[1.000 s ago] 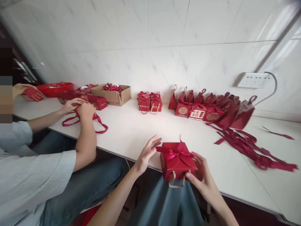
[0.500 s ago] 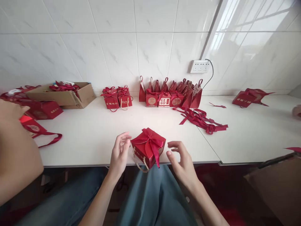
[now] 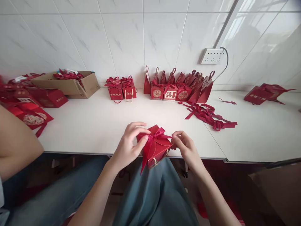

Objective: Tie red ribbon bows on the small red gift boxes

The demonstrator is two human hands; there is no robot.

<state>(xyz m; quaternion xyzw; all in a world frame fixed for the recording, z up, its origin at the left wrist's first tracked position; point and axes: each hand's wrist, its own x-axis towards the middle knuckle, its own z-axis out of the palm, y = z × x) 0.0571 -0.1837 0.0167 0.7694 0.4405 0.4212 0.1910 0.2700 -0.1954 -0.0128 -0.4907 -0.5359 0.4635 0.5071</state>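
Observation:
A red gift box (image 3: 158,154) with a petal-folded top sits at the table's front edge, its twisted rope handle (image 3: 155,162) facing front right. Tied on top is a pink-red ribbon bow (image 3: 159,134), one tail hanging down the box's left front. My left hand (image 3: 131,142) is closed at the bow's left side, thumb and fingertips pinching the ribbon by the knot. On the other side my right hand (image 3: 185,147) pinches the ribbon's right end between thumb and forefinger, close to the box corner.
Two bow-topped boxes (image 3: 115,91) and a row of red boxes (image 3: 170,93) stand near the wall. Loose ribbons (image 3: 207,116) lie right of centre. At left are a cardboard box (image 3: 87,86), more red boxes (image 3: 54,98) and another person's arm (image 3: 18,141).
The box has turned, its rope handle swinging from front left to front right. Both hands, apart from it before, have closed on the bow's ribbon. The view has tilted down slightly.

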